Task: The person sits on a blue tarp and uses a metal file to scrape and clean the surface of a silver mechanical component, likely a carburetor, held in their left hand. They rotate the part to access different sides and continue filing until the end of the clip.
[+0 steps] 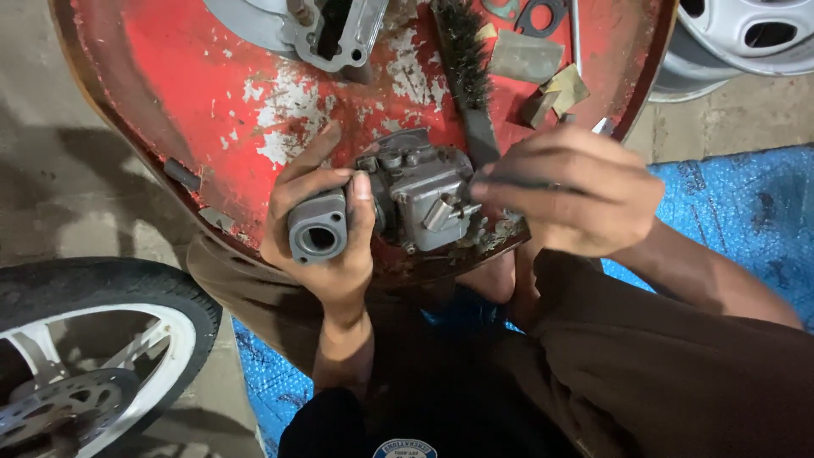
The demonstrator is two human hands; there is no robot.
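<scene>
Head view looks straight down on a person seated over a chipped red metal tray (pixel 212 93). The left hand (pixel 318 225) is clenched around the round intake end of a grey carburetor (pixel 398 199), thumb across the top, holding it just above the tray's near rim. The carburetor's long axis runs left to right, from the left palm toward the right hand (pixel 572 191). That right hand pinches a thin dark tool (pixel 517 181) whose tip points left and touches the carburetor's right side, so the body lies immediately left of it. A wire brush (pixel 466 72) lies on the tray beyond, upright in frame. A motorcycle wheel (pixel 93 356) sits at lower left.
</scene>
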